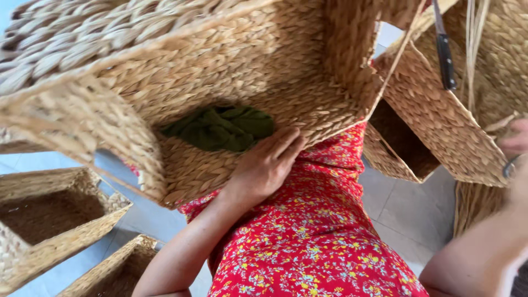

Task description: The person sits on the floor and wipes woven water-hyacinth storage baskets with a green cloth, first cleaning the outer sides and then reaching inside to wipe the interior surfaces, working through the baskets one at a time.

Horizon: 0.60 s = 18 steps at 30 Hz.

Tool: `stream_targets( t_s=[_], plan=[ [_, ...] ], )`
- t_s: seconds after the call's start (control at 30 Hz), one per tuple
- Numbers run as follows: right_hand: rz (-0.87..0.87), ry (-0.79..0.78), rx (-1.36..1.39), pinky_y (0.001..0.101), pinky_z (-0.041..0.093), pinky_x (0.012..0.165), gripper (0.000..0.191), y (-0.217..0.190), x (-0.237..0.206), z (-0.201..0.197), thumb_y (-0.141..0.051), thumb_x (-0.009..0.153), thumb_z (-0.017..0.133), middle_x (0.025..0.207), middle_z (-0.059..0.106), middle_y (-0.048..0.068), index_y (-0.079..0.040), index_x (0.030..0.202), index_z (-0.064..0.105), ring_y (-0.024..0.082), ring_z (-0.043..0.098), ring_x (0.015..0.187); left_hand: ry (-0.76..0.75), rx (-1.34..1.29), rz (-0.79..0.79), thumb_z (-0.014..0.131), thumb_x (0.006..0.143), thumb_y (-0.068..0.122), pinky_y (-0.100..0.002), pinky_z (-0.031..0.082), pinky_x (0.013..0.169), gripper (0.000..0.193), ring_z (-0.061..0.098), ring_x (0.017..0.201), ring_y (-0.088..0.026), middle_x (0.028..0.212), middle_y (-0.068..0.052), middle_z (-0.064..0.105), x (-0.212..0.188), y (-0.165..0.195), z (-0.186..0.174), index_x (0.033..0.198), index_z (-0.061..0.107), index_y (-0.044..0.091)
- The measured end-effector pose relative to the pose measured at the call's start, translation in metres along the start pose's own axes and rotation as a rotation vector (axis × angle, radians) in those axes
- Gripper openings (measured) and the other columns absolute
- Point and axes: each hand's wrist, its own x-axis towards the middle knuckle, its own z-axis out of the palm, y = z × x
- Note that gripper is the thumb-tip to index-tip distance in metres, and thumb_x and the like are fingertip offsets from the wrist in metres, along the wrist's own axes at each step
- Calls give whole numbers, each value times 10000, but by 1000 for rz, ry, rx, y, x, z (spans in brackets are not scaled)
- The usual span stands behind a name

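Observation:
A large woven straw basket (220, 60) lies tipped on my lap, its opening facing me. My left hand (267, 165) rests flat on its inner wall, fingers spread, right beside a crumpled dark green cloth (223, 127) inside the basket. My right hand (517, 148) is at the far right edge, mostly cut off, and seems closed around a thin dark metal tool; what it is I cannot make out. Long straw strands (474, 44) hang above that hand. I wear a red flowered dress (313, 231).
Another woven basket (440, 121) stands tilted at the right, with a dark-handled knife (444, 52) lying against it. Two more open baskets (49, 214) sit on the pale tiled floor (407, 214) at the lower left.

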Motion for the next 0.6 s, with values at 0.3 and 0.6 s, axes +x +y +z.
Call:
stream_targets(
  t_s=[0.3,0.6],
  plan=[
    [-1075,-897,591,507,389,1146,487,-260,-20,190,-320,1000,679,1574,473,194,-136,1445,601,393,448,1428,165,-210,-195,714,951,72,-372,597,928,266,722,1100,-289,1213,-124,715,-35,20,-55,1215,717,44],
    [-1034,-844,319,487,420,1094,399,-266,-26,214,-373,938,680,1362,597,129,-147,1265,650,356,532,1293,884,-35,-453,671,930,-18,-449,405,1248,728,421,1471,-341,1594,-238,329,-60,-21,-138,1534,264,-40]
  ],
)
